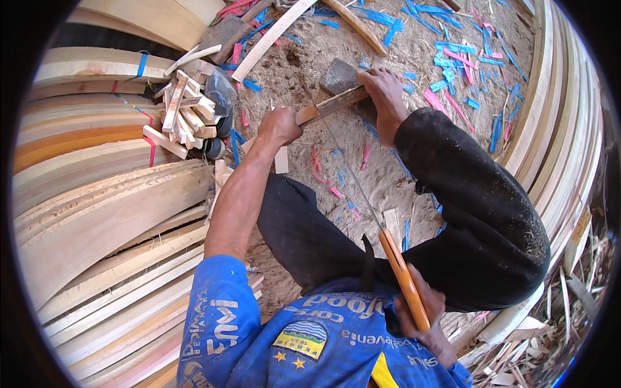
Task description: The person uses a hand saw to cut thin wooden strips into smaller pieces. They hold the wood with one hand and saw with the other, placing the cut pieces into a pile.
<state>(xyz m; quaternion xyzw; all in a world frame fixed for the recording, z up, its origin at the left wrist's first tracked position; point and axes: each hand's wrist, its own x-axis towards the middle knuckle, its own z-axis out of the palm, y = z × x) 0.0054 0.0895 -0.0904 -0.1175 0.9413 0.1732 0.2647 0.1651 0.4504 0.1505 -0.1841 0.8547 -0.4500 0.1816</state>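
Observation:
My left hand (279, 124) is closed on the left end of a short wooden piece (339, 101) resting across a dark block (346, 74). My bare right foot (385, 100), below a black trouser leg, presses on the piece's right end. My right hand (424, 310), low at the right against my blue shirt, grips the long orange wooden handle (401, 271) of a saw. Its thin blade (349, 174) runs diagonally up to the wooden piece beside my left hand, where it touches or lies just against the wood.
Long stacked boards (84, 136) line the left, more (550, 116) curve along the right. A pile of short sticks (184, 113) sits by a dark plastic item (220, 97). Blue and pink strips (453, 55) litter the dirt ground (304, 39). Wood scraps lie at lower right.

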